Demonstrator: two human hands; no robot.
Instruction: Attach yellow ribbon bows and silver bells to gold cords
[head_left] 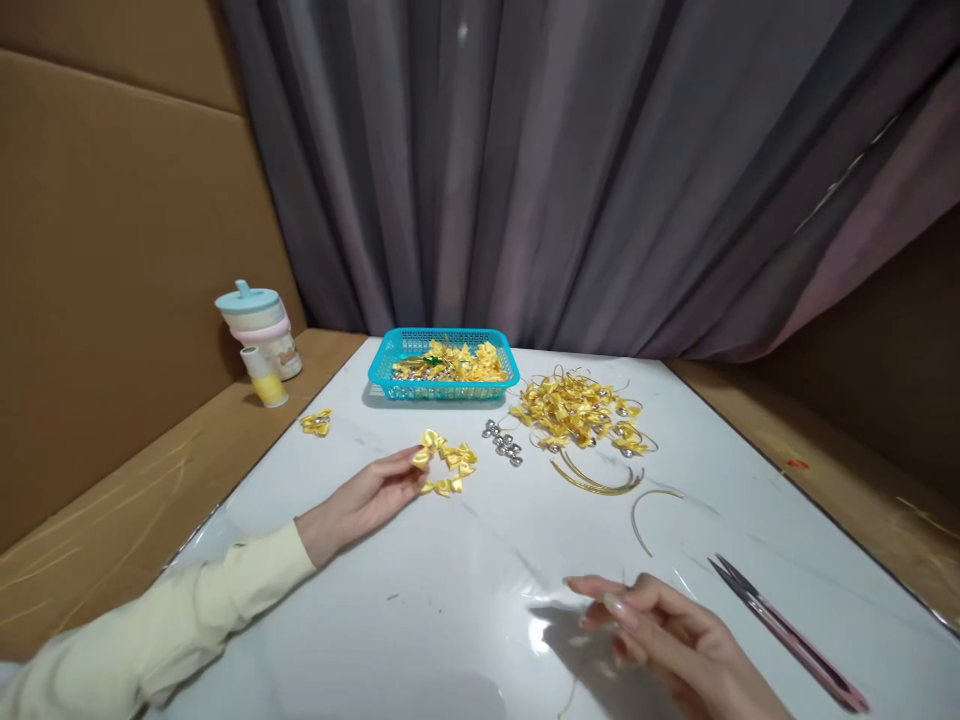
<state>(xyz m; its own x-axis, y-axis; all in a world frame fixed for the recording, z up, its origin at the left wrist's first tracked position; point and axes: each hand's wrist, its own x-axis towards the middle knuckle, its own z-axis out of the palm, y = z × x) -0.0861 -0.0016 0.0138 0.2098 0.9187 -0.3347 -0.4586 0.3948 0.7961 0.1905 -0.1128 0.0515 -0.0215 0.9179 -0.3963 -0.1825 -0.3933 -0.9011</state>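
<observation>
My left hand [379, 492] pinches several yellow satin bows [456, 457] at their left side, just over the white table; the bows form a loose ring. At the lower right, my right hand [660, 635] is raised over the table, thumb and fingers drawn together. Anything between those fingertips is too small to make out. Silver beads [504, 443] lie in a small cluster right of the bows. Farther right are curved gold wires [596, 488] and one separate curved wire [634, 520].
A blue basket [442, 390] of bows and beads stands at the back, beside a bow pile [577, 408]. Pink-handled scissors [795, 640] lie at right. At left are a small bow bunch [316, 422], a lidded cup [259, 325] and a yellow-white bottle [265, 378].
</observation>
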